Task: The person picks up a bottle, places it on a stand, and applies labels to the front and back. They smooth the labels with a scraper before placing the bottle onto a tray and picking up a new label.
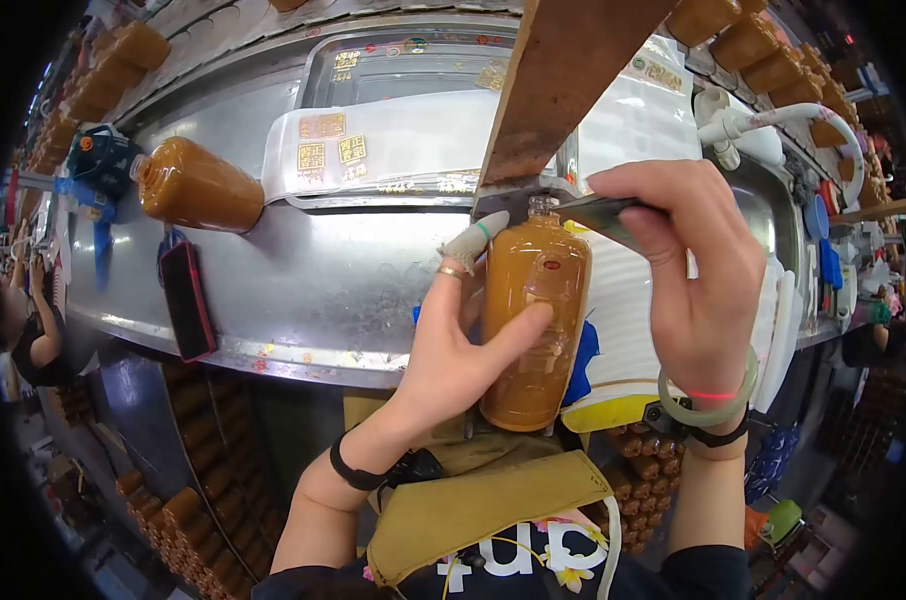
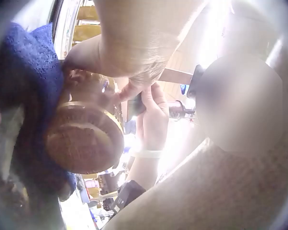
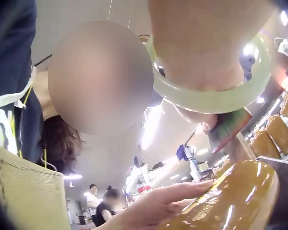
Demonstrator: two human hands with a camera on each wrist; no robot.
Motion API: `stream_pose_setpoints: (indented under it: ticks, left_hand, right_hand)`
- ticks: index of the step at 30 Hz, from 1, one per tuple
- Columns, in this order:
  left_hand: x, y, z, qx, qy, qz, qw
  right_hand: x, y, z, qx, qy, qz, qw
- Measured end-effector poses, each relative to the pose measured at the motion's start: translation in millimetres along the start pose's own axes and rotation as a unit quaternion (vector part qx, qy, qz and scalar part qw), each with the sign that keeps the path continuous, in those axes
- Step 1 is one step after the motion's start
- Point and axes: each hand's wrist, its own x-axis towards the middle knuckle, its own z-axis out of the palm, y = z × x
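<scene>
A glossy brown bottle (image 1: 518, 395) with a clear glass neck and a small red mark leans at the bench's front edge, its neck pointing away from me. My left hand (image 1: 453, 350) grips it, thumb across the face bearing a faint raised label, fingers round the far side. A whitish cover with a green band sits on one left finger. In the left wrist view the bottle's round base (image 2: 84, 139) faces the camera. Beside the neck, my right hand (image 1: 708, 265) pinches a flat dark green piece (image 1: 613, 217); the right wrist view shows its reddish edge.
A wooden board (image 1: 553, 85) slants down close behind the bottle neck. Another brown bottle (image 1: 203, 185) lies at left, near a phone (image 1: 186, 300). A translucent sheet (image 1: 388, 135) with gold labels overlaps a metal tray (image 1: 398, 70). Blue cloth (image 1: 583, 365) lies beside the held bottle.
</scene>
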Motion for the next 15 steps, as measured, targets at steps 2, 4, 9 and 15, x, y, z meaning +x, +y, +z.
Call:
stream_pose_setpoints:
  ticks: [2, 4, 9, 15]
  left_hand:
    - [5, 9, 0, -0.025, 0.008, -0.029, 0.999]
    - [14, 7, 2, -0.044, 0.034, -0.03, 0.998]
    - [22, 4, 0, -0.041, 0.033, -0.058, 0.997]
    - [23, 2, 1, -0.029, 0.043, -0.047, 0.998]
  right_hand:
    - [-7, 2, -2, 0.018, 0.009, 0.033, 0.999]
    - [-12, 3, 4, 0.053, 0.053, 0.083, 0.994]
    - [-24, 6, 3, 0.057, 0.057, 0.111, 0.991]
    - [-26, 5, 1, 0.056, 0.05, 0.115, 0.991]
